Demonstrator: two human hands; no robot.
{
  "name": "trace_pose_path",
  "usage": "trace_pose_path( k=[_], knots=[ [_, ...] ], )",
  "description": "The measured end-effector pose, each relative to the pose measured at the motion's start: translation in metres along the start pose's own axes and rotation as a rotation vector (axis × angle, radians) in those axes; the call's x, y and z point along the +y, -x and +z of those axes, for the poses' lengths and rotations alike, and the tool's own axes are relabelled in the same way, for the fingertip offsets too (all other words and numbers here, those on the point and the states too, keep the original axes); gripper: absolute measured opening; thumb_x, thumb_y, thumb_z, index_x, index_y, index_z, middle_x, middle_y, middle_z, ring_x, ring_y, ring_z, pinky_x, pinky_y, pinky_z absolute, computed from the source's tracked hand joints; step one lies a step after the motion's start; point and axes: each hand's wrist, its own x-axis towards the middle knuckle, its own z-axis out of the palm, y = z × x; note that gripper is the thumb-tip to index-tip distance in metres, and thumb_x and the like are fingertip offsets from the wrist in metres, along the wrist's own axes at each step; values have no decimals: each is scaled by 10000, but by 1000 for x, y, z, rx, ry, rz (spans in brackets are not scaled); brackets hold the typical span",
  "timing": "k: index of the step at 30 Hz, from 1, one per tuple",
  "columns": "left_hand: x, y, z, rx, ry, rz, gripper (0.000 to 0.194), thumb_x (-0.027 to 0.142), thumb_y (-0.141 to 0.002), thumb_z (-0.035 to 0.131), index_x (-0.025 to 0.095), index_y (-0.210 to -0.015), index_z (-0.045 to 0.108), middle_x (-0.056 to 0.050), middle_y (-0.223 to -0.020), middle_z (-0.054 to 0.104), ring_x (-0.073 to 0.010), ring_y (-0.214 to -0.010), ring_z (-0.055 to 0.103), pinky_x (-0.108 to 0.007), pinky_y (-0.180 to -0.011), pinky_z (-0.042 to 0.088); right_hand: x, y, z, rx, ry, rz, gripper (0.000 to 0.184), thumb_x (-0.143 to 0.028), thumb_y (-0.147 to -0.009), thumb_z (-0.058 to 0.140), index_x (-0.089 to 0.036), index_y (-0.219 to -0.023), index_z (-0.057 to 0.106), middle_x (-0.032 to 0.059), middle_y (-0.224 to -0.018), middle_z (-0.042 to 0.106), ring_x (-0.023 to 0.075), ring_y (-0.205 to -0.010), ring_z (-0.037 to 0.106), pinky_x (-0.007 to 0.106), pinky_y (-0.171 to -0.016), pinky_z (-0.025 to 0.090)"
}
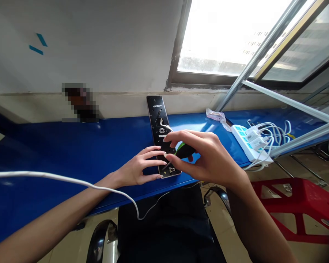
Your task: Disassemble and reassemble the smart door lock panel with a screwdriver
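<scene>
A long black panel point(155, 122), which looks like a door-lock plate, lies on the blue table with its inner side up, showing screw posts, labels and a short white wire. My left hand point(138, 166) rests at the panel's left edge near its lower end, fingers stretched out and spread. Over the lower part of the panel, my right hand point(207, 153) grips a screwdriver point(185, 150) with a green and black handle. Its thin shaft slants down-left toward the metal posts at the panel's near end. Where its tip touches is too small to tell.
A white cable point(71, 179) crosses over my left forearm and hangs by the table edge. On the right are a power strip point(242, 140) with plugs and tangled white cables, a crumpled plastic bag point(216, 116), metal frame bars and a red stool point(298, 208).
</scene>
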Motion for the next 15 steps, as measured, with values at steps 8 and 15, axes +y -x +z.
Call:
trace_pose_path(
  k=[8, 15],
  knots=[
    [-1, 1, 2, 3, -4, 0, 428, 334, -915, 775, 241, -1323, 683, -110, -1513, 590, -333, -1515, 406, -568, -1230, 427, 0, 3, 1, -5, -87, -37, 553, -70, -849, 635, -200, -1382, 565, 54, -1227, 730, 156, -968, 700, 290, -842, 567],
    [0, -1, 1, 14, 4, 14, 398, 315, -928, 760, 237, -1310, 679, -123, -1522, 574, -325, -1495, 435, -558, -1215, 448, 6, 1, 2, 16, -26, -43, 194, -222, -923, 728, -194, -1110, 686, 8, -969, 750, 114, -783, 671, 247, -706, 525]
  ],
)
